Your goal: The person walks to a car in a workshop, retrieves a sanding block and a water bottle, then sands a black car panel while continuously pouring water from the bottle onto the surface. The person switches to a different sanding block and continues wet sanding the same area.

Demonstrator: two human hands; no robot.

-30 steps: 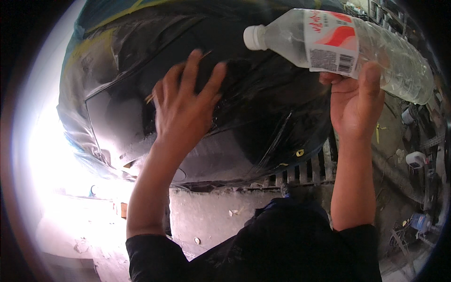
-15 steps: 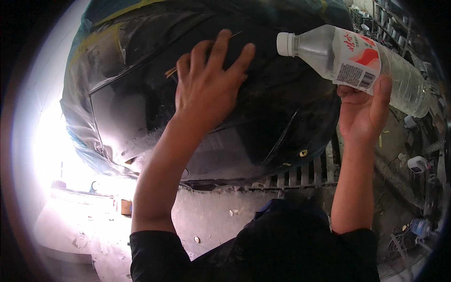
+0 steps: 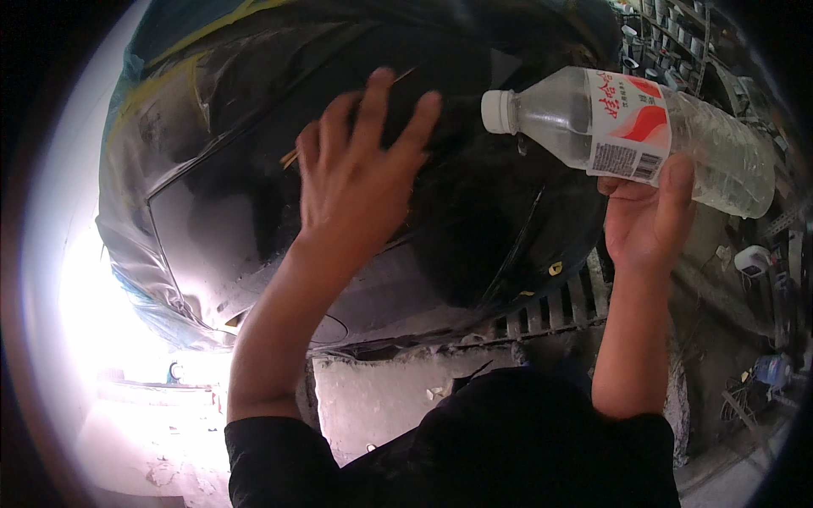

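Note:
A clear plastic bottle (image 3: 720, 161) lies nearly level in my right hand (image 3: 648, 207), its white cap pointing left. Its label is white and red. My thumb and fingers grip it from below, and a small glint, perhaps a drop, hangs under its neck. To the left, my left hand (image 3: 360, 173) is over a dark glossy car panel (image 3: 474, 203), slightly blurred. Its fingers are spread over a thin, straight brown-edged thing (image 3: 290, 157) that shows at both sides of the hand. The palm hides the rest of it, so its kind is unclear.
Translucent plastic sheeting (image 3: 127, 203) with yellow tape wraps the car's left and far sides. A floor grate (image 3: 555, 315) runs beneath the panel's near edge. Shelves (image 3: 677, 38) with several containers stand at far right, with a white jug (image 3: 752, 261) and a blue container (image 3: 772, 370) nearer.
The view has shifted, so the car panel sits lower and farther left. My left hand has moved with the brown-edged thing. The bottle is still in my right hand, slightly lower in view.

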